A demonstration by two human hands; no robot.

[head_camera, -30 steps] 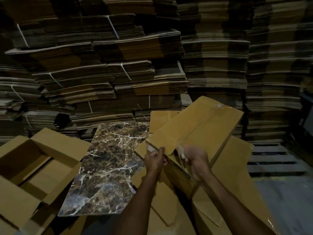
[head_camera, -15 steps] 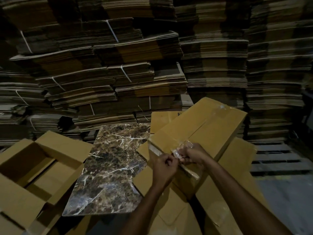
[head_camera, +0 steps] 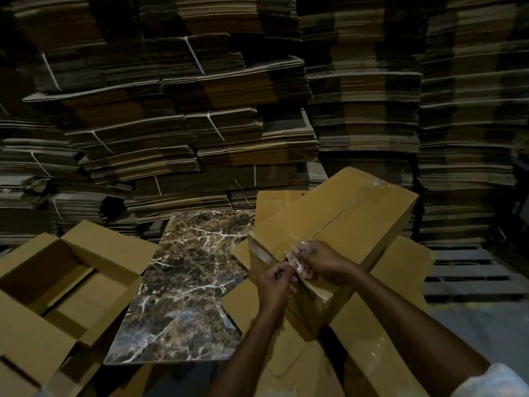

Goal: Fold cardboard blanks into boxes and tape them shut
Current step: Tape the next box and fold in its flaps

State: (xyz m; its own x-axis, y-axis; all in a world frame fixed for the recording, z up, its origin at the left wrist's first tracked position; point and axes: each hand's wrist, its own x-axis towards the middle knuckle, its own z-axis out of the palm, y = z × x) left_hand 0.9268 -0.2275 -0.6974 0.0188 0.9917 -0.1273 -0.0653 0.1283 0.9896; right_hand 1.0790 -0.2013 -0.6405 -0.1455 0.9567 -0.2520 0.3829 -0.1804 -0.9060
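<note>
A folded brown cardboard box (head_camera: pixel 337 222) lies tilted in front of me, flaps closed, with clear tape along its centre seam. At its near end my right hand (head_camera: pixel 323 263) pinches a crumpled strip of clear tape (head_camera: pixel 297 257). My left hand (head_camera: pixel 276 282) sits just beside it with curled fingers, pinching the same tape at the box's near edge. Both hands almost touch. The tape roll itself is not visible.
A marble-patterned slab (head_camera: pixel 189 279) lies left of the box. An open box (head_camera: pixel 65 285) stands at the far left. Flat cardboard blanks (head_camera: pixel 389 285) lie under and right of the box. Tall bundled cardboard stacks (head_camera: pixel 200 110) fill the back. A wooden pallet (head_camera: pixel 469 270) is at right.
My hands have come together at the box's near end; the left hand moved from the box corner to the tape held by the right. The view shifted slightly.
</note>
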